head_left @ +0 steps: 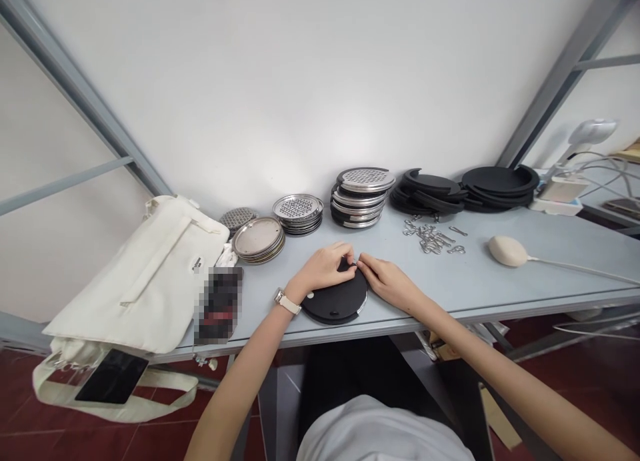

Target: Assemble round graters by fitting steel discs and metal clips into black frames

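A: What lies along the table (450,281), going left to right?

B: A cream canvas bag (145,274) slumps over the edge, with a black phone (111,376) lying lower down, below the tabletop. Beside the bag is a pixelated object (219,306) that I can't make out. Then come a mesh steel disc (238,218), a stack of plain steel discs (258,240), and two stacks of perforated steel discs (297,214) (360,198).

A: And the hands?

B: The left hand (325,266), with a watch (287,301) on its wrist, is curled narrow, pinching the top edge of a black disc (325,304) that lies flat on the table in front of the person. The right hand (387,281) comes in narrow too, its fingertips meeting the same spot. I can't tell whether it grips.

A: So what's in hand?

B: It looks like close work on that one spot of the edge.

A: Further right?

B: Black rings (427,191), black discs (497,184), small metal hooks (429,239), and a beige oval pad (507,251) on a white cord.
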### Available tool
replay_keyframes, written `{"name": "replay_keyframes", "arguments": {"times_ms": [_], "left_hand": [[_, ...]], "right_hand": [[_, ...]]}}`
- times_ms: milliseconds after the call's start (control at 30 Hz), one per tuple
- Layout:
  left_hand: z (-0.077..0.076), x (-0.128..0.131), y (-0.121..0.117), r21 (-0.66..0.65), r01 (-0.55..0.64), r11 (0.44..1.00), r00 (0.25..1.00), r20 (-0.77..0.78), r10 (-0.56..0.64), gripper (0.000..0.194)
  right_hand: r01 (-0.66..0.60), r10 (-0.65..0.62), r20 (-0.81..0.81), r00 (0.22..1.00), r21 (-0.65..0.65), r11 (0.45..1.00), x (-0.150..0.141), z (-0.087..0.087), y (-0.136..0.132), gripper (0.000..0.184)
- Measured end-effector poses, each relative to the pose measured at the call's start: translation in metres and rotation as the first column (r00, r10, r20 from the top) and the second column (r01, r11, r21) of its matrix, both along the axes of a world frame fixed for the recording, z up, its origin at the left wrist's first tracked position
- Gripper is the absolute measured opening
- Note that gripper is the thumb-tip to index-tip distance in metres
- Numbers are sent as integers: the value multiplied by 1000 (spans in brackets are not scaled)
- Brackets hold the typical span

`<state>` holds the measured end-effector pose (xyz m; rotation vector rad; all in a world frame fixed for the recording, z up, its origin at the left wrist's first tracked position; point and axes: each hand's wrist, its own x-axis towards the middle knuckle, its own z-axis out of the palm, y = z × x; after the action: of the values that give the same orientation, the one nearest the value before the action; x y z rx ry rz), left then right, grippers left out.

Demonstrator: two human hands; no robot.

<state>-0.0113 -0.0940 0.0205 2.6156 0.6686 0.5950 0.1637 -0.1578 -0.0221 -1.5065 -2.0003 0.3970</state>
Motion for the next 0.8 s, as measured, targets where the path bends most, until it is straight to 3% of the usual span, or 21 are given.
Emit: {"name": "replay_keyframes", "arguments": {"times_ms": [600, 800], "left_hand": [[0, -1, -1, 55, -6, 998, 1000, 8, 5, 6], [0, -2, -3, 84, -22, 996, 999, -25, 24, 5]], "right_hand": [[41, -41, -31, 999, -13, 999, -3, -4, 1, 17], [51, -51, -7, 999, 17, 999, -4, -6, 1, 23]]}}
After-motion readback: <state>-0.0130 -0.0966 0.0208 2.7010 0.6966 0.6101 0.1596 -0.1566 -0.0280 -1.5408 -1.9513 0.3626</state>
